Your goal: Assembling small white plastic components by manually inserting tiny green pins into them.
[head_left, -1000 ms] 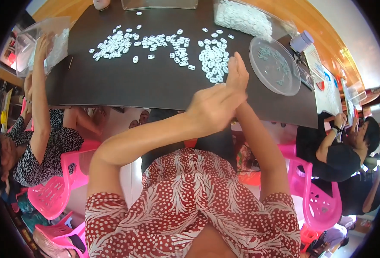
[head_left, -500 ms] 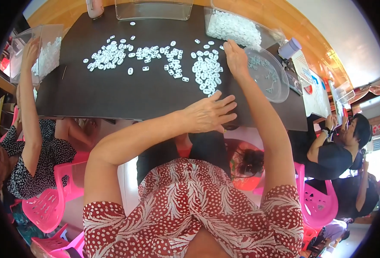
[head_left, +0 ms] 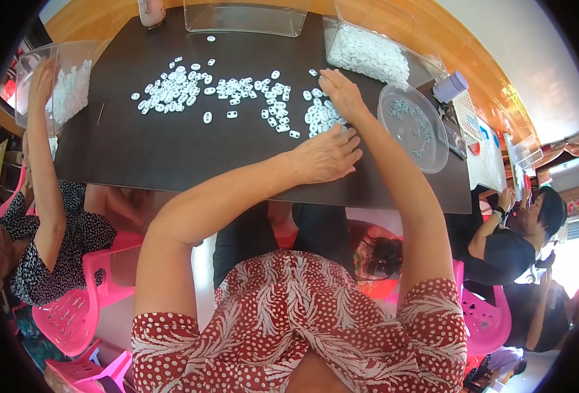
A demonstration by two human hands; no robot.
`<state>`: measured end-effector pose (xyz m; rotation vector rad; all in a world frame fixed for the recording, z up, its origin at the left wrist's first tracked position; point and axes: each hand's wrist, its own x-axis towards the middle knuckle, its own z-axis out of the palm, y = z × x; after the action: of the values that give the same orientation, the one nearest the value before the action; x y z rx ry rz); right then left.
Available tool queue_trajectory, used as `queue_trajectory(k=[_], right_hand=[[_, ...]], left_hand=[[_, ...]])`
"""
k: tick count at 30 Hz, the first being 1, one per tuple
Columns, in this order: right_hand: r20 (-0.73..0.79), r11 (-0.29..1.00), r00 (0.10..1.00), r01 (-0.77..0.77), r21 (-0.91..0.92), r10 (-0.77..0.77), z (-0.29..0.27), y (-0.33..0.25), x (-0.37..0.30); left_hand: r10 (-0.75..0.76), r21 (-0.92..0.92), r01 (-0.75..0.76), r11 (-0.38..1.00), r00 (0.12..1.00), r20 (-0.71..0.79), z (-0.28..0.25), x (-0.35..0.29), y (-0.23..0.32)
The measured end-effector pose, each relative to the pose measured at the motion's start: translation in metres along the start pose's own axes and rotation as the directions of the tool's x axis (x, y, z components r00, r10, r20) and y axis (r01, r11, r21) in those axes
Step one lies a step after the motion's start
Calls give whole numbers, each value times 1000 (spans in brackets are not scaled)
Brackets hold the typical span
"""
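Note:
My right hand (head_left: 343, 96) lies over the right side of a pile of white oval two-holed pieces (head_left: 318, 116), fingers stretched out and partly covering it. My left hand (head_left: 327, 155) is at the near end of that pile, fingers loosely bent and apart; I see nothing held in it. Small rectangular white two-holed pieces (head_left: 278, 108) lie left of my hands. A larger heap of oval pieces (head_left: 171, 90) sits further left. Beside my right forearm is a round clear tray (head_left: 427, 154) with small grey-green parts (head_left: 404, 110) in it.
A clear bin of white pieces (head_left: 371, 52) stands at the far right, another clear container (head_left: 247, 23) at the back. A lilac-lidded container (head_left: 450, 86) is beyond the tray. On the left, a person's hand (head_left: 42, 78) reaches into a clear bin (head_left: 73, 92).
My right hand has moved left onto the right-hand pile, covering some of its pieces. My left hand has come up against the pile's near end, its fingers now less spread.

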<state>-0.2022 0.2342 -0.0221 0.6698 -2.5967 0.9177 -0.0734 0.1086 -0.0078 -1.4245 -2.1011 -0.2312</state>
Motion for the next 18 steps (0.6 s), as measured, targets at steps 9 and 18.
queue_trajectory(k=[9, 18], right_hand=[[270, 962, 962, -107, 250, 36, -19, -41, 1], [281, 998, 959, 6, 66, -24, 26, -32, 43]], left_hand=[[-72, 108, 80, 991, 995, -76, -26, -39, -22], [65, -175, -42, 984, 989, 130, -23, -10, 15]])
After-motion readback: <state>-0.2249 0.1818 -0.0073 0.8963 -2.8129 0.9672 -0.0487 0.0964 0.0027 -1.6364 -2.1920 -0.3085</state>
